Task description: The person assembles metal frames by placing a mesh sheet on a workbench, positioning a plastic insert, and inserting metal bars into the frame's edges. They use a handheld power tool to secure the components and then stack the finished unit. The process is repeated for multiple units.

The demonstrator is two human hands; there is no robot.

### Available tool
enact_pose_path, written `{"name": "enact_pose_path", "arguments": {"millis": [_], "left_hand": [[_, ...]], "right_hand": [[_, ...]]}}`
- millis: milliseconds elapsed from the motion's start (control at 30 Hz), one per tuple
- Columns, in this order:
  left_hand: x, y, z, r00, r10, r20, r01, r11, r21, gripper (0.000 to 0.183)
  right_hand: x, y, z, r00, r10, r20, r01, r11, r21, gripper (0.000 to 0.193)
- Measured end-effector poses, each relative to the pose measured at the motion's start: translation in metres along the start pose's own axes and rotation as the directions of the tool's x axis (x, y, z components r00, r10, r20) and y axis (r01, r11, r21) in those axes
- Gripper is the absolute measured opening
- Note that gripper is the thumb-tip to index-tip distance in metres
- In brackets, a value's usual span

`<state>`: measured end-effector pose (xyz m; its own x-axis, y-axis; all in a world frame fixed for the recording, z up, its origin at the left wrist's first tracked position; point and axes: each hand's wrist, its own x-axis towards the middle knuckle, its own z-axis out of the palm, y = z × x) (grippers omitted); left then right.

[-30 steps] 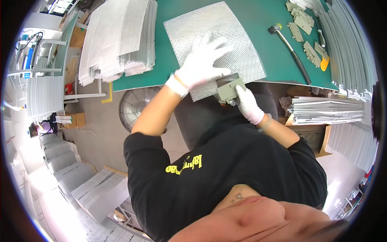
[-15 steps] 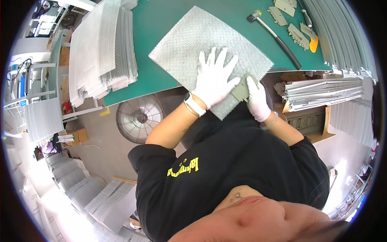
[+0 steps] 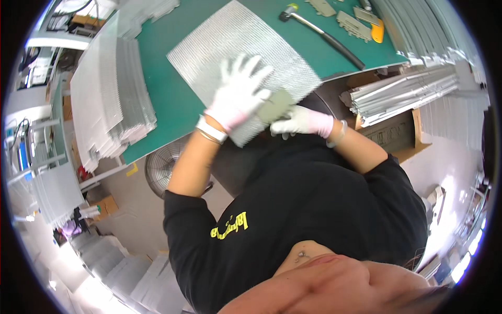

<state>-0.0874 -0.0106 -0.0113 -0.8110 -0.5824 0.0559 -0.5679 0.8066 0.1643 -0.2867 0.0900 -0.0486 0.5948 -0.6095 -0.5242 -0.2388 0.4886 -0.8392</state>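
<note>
A silvery mesh sheet (image 3: 246,47) lies on the green tabletop, its near corner hanging past the front edge. My left hand (image 3: 238,91), in a white glove, rests flat on the sheet with fingers spread. A flat grey-green plate (image 3: 275,106) sits along the sheet's near right edge, beside my left thumb. My gloved right hand (image 3: 303,121) is at the plate's lower edge, its fingers bent and close together against it. The fingers are slightly blurred, and the plate's underside is hidden.
Stacked mesh sheets (image 3: 99,89) stand on the left of the green table (image 3: 157,78). A mallet (image 3: 324,36), several grey-green plates (image 3: 354,26) and a yellow-handled tool (image 3: 377,31) lie at the right. Below the table are metal strips (image 3: 402,94) and a floor fan (image 3: 162,167).
The view has shifted, so table items appear farther left. My right hand has turned from upright over the plate to sideways at its lower edge. My left hand stays spread on the sheet.
</note>
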Motion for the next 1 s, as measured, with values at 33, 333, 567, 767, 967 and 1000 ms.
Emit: {"name": "enact_pose_path", "arguments": {"millis": [33,333,567,767,967,1000], "left_hand": [[0.003,-0.013,-0.006,1.000,-0.010,-0.009,0.011,0.998,0.058,0.058],[-0.020,0.057,-0.038,0.954,0.017,-0.298,-0.104,0.955,-0.277,0.036],[-0.070,0.092,0.089,0.953,0.006,0.304,0.288,0.307,-0.907,0.035],[-0.032,0.117,0.069,0.961,-0.277,0.006,0.022,0.055,-0.998,0.039],[-0.096,0.053,0.021,0.616,-0.691,-0.380,-0.646,-0.166,-0.745,0.028],[-0.121,0.040,-0.003,0.552,-0.669,-0.498,-0.703,-0.053,-0.709,0.042]], "right_hand": [[0.000,0.011,-0.011,0.993,-0.117,-0.013,0.107,0.945,-0.310,0.057],[-0.129,0.165,-0.162,0.818,-0.231,-0.526,-0.536,0.024,-0.844,0.012],[-0.109,0.041,-0.072,0.757,-0.594,-0.272,-0.086,0.323,-0.943,0.010],[-0.052,-0.083,0.060,0.821,-0.568,0.055,0.135,0.100,-0.986,0.019],[-0.067,0.006,0.021,0.883,-0.141,-0.447,0.355,0.825,0.440,0.018],[-0.078,0.030,-0.001,0.815,-0.185,-0.549,0.532,0.614,0.583,0.025]]}}
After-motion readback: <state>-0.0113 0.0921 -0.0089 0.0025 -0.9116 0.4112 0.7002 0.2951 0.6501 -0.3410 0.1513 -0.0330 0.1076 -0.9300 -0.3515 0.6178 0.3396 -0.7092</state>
